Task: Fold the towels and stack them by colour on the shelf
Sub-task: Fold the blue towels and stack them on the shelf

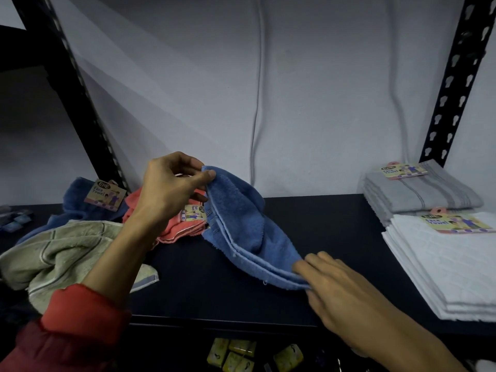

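Observation:
A light blue towel (pixel 241 226), folded double, hangs stretched just above the dark shelf (pixel 308 218). My left hand (pixel 171 189) pinches its upper corner between thumb and fingers. My right hand (pixel 332 288) pinches the lower corner near the shelf's front edge. To the left lie a crumpled pink towel (pixel 174 229), a pale green checked towel (pixel 61 251) and a dark blue towel (pixel 77 202) with a card label. At the right stand a folded grey stack (pixel 421 194) and a folded white stack (pixel 451 267).
Black perforated uprights frame the shelf at the left (pixel 88 108) and right (pixel 453 84). A grey wall with a hanging cable (pixel 255 124) closes the back. Yellow packets (pixel 236 353) lie on the level below. Small blue packets (pixel 13 221) sit at the far left.

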The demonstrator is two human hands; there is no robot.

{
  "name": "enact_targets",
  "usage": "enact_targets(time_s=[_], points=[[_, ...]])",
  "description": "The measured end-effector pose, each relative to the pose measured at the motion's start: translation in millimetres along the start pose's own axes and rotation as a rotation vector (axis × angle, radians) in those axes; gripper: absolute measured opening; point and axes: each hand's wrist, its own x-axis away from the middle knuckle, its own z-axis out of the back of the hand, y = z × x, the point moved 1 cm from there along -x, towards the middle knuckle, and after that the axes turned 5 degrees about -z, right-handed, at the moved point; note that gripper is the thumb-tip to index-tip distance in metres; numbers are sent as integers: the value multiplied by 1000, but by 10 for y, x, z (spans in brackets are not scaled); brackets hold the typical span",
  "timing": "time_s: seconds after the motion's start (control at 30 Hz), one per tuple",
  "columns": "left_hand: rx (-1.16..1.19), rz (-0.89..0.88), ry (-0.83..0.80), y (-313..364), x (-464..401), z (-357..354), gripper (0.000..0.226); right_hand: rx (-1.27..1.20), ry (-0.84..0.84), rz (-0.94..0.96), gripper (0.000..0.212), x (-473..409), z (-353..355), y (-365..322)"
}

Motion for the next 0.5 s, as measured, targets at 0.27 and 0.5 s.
enact_targets(time_s=[0.27, 0.5], points=[[13, -70, -115, 201, 74, -183, 17, -197, 180, 101, 37, -44, 184, 125], [48, -124, -456, 387, 326, -636, 22, -560, 372, 21, 18, -206, 454, 122]])
